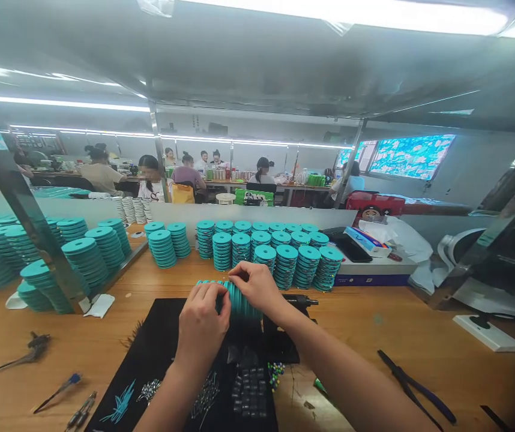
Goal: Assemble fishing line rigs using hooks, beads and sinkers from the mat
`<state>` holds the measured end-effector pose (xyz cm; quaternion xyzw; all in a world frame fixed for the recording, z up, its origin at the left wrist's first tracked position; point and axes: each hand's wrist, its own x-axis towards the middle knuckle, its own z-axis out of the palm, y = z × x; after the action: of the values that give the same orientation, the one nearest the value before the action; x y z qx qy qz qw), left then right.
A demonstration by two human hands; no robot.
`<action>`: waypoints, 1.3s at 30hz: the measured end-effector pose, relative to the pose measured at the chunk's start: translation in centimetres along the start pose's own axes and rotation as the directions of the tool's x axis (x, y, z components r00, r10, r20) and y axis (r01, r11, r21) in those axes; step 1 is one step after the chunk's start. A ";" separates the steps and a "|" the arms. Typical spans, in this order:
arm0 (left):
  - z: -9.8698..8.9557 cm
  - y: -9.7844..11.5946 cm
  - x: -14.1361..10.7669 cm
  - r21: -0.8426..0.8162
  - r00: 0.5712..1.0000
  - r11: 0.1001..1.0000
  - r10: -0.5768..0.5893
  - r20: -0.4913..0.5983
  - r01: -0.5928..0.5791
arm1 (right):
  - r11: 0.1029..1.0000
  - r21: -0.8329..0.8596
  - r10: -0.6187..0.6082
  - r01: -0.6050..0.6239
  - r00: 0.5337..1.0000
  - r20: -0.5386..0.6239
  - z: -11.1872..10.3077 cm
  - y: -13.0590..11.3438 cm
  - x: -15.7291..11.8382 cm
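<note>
Over the mat (161, 327), hands (201, 315) at teal spools (241, 305)

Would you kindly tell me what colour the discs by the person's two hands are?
The discs are turquoise, seen best in the head view.

The discs (242, 303) are turquoise — the mat (161, 330), black.

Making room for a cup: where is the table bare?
Right: bare wood between the box, the pliers and the power strip. Left: a patch between the black mat and the dark tool. Crowded: the back, with turquoise stacks, and the mat, with small parts.
</note>
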<state>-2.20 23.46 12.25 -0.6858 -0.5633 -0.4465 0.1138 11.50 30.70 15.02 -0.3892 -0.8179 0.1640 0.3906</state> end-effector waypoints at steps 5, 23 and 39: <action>0.0 0.0 -0.3 -0.025 1.000 1.000 0.016 -0.011 -0.016 | 0.999 -0.036 -0.002 0.003 1.000 0.003 0.2 0.0 0.1; 0.6 -1.8 -2.1 -0.128 0.984 0.976 0.170 -0.056 -0.176 | 0.940 -0.334 -0.052 0.075 0.996 0.077 0.7 0.0 -0.9; -2.5 -3.1 -11.1 -0.464 0.822 0.683 -0.410 0.395 0.564 | 0.932 -0.301 -0.287 0.201 0.918 -0.275 -2.9 -2.0 -14.5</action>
<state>-5.78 15.39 4.38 -0.5634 -0.5789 -0.5121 -0.2920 18.38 18.21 10.55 -0.3531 -0.8022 -0.0619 0.4773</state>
